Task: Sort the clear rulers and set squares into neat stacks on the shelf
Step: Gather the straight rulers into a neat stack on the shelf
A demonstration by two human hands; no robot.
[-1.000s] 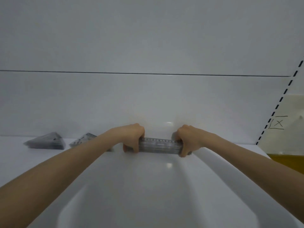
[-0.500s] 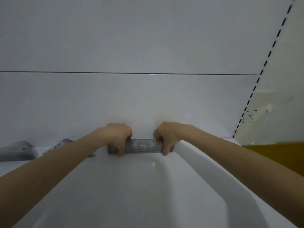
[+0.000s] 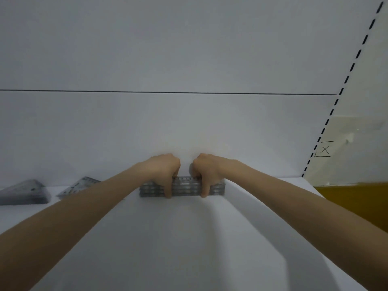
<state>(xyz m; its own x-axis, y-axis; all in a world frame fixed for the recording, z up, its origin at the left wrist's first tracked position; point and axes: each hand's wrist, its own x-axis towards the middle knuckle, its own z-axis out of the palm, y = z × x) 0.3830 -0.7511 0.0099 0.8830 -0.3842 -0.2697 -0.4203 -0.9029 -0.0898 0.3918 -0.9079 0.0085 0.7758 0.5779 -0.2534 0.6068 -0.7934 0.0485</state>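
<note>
A thick stack of clear rulers lies flat on the white shelf, close to the back wall. My left hand grips the stack left of its middle, thumb down its front face. My right hand grips it right of the middle the same way. Both ends of the stack stick out past my hands. Two piles of clear set squares lie further left on the shelf: one pile at the frame's edge, the other pile partly hidden behind my left forearm.
A white panelled wall rises right behind the shelf. The shelf ends at the right, where a yellow-brown surface lies lower down. A dashed black line runs up the wall's right edge.
Both hands slid inward along the ruler stack and now sit closer together, leaving the stack's ends exposed. The view shifted slightly left again.
</note>
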